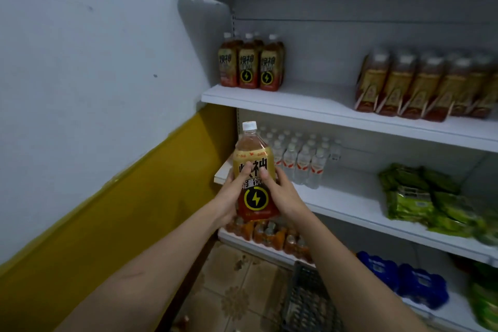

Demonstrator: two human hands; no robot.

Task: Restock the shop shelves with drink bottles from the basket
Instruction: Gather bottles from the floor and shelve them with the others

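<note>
Dark mesh basket [304, 302] on the tiled floor below the shelves; its contents cannot be made out. One energy-drink bottle [254, 170], amber liquid, white cap, is held upright in front of the water-bottle shelf [345, 199]. Left hand [231, 191] and right hand [283, 191] grip its label from either side, fingers curled round it. Matching bottles [250, 65] stand on the shelf above.

Both forearms are bare right up to the bottom edge of the view, with no sleeves showing. The left hand [233, 191] and right hand [281, 193] wear nothing: ungloved, ringless.
</note>
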